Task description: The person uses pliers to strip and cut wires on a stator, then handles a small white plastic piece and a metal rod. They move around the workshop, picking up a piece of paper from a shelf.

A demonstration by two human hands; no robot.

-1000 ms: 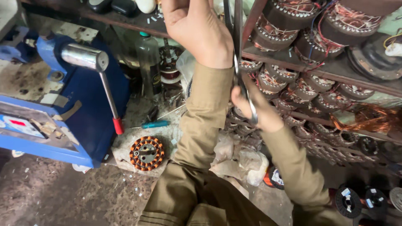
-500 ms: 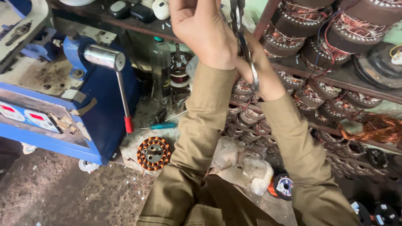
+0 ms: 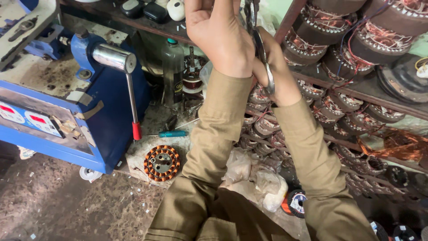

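Right hand grips steel scissors, fingers through the loops. Left hand I log as closed; its contents I cannot tell. Copper-wound stator lies below.

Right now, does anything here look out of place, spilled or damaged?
Loose copper wire lies in a tangled heap on the right shelf. Small pale scraps litter the floor. A wound stator lies flat on the floor by the blue machine, apart from the shelved ones.
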